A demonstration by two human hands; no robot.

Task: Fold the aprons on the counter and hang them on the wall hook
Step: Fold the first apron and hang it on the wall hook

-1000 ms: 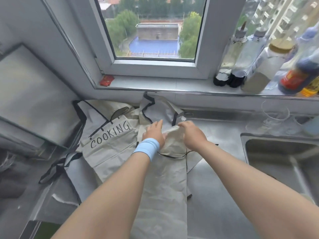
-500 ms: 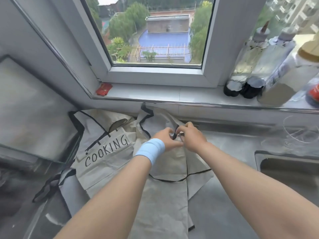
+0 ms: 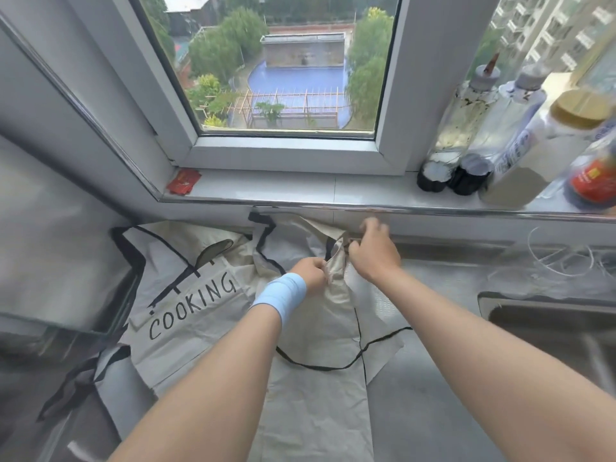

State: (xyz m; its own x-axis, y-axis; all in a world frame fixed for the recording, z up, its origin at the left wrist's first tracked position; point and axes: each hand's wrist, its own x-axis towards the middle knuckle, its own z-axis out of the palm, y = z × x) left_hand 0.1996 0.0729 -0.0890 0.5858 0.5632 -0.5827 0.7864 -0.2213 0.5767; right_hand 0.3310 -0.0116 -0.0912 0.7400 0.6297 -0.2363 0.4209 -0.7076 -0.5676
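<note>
Two beige aprons with black trim lie on the steel counter. The left apron, printed COOKING, lies spread flat. The other apron runs from the window ledge down toward me. My left hand, with a light blue wristband, pinches a raised fold of its top edge. My right hand grips the same bunched cloth and black strap just to the right, lifting it off the counter. No wall hook is in view.
A window sill carries a red packet on the left and several bottles on the right. A sink lies at the right. A glass stove cover stands at the left. Clear tubing coils behind the sink.
Both hands moved up toward the sill and gathered the second apron's top edge, lifting it from flat into a raised bunch. The view tilted upward.
</note>
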